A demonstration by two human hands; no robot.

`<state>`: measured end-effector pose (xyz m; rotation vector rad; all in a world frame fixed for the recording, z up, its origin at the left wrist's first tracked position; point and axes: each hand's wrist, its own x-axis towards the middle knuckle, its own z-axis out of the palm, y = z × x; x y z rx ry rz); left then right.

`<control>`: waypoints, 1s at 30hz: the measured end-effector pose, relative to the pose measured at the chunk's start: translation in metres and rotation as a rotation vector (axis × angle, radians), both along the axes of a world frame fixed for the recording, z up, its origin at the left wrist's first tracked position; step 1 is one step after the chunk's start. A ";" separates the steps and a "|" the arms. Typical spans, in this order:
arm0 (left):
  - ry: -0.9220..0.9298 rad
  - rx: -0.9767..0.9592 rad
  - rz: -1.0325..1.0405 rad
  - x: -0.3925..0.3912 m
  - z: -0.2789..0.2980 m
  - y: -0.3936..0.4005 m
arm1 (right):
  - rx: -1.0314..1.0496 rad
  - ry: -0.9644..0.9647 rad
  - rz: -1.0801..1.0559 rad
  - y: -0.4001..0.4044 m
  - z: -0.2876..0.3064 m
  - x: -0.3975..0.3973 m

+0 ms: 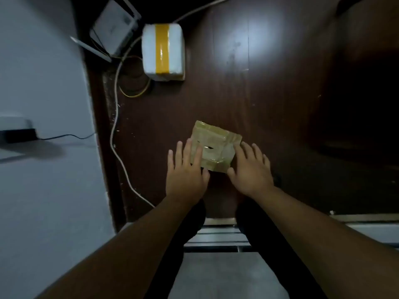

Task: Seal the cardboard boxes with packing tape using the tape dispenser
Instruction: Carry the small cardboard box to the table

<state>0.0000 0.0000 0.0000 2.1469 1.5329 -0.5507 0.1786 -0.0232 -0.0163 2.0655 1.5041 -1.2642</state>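
Small box: the small cardboard box [216,146] sits on the dark wooden floor [269,93], just ahead of the person and turned at a slant; glossy tape already wraps its top and sides, so it looks close to sealed.
Why it is flanked: a hand on each side probably steadies it or smooths the tape flat against the cardboard.
Left hand: the left hand [186,169] lies flat with fingers straight and spread, the inner fingers pressing on the box's left face; it grasps nothing.
Right hand: the right hand [250,169] is likewise released, fingers extended, touching the box's right edge, thumb near its front corner.
Tape dispenser: not visible anywhere in the head view.
White box: a white box [163,51] with a yellow tape band across it stands well apart, farther away, seemingly finished.
Surroundings: a white cable [114,134] trails along the floor by the pale wall [43,83].
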 end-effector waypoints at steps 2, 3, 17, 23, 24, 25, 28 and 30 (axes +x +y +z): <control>0.009 0.015 0.015 0.000 -0.027 0.003 | -0.012 0.005 -0.021 -0.006 -0.024 0.000; 0.016 0.015 0.017 -0.001 -0.042 0.005 | -0.021 0.008 -0.023 -0.010 -0.037 0.000; -0.129 -0.352 0.559 0.010 -0.173 0.026 | -0.227 0.214 -1.050 0.011 -0.180 -0.013; -0.138 -0.355 0.670 0.013 -0.193 0.033 | -0.173 0.202 -1.180 0.010 -0.205 -0.016; -0.155 -0.341 0.688 0.012 -0.190 0.033 | -0.155 0.206 -1.180 0.010 -0.202 -0.016; -0.175 -0.331 0.699 0.012 -0.185 0.033 | -0.126 0.212 -1.180 0.009 -0.197 -0.015; -0.227 -0.312 0.695 0.014 -0.158 0.033 | -0.013 0.245 -1.202 0.007 -0.168 -0.013; -0.269 -0.296 0.701 0.017 -0.134 0.035 | 0.040 0.279 -1.201 0.006 -0.142 -0.008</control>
